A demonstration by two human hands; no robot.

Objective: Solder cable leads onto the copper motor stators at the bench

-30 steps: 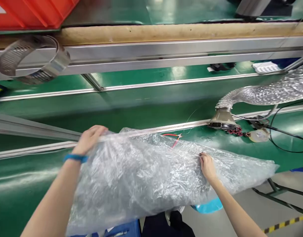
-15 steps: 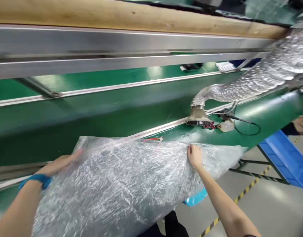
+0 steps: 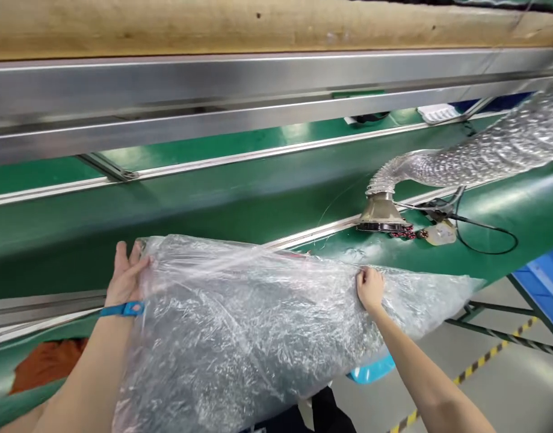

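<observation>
A large crinkled sheet of clear plastic (image 3: 240, 319) spreads over the green bench's front edge and hangs down before me. At its upper left corner is my left hand (image 3: 126, 273), a blue band on the wrist, fingers apart and partly behind the film. My right hand (image 3: 370, 288) is closed on the plastic's upper edge, right of the middle. Just beyond it, a metal hood (image 3: 382, 211) on a silver flexible duct (image 3: 470, 159) stands over the green surface, beside red and black wires (image 3: 405, 233).
An orange-brown cloth (image 3: 48, 364) lies at the lower left. Metal rails (image 3: 240, 105) and a wooden beam (image 3: 258, 30) cross the top. Blue bins (image 3: 544, 288) on a green frame stand at the right. A black cable (image 3: 488, 228) loops near the duct.
My left hand has moved right and up along with the plastic's left corner, its fingers now raised. The film now covers the red wire near the rail. The camera view has shifted left.
</observation>
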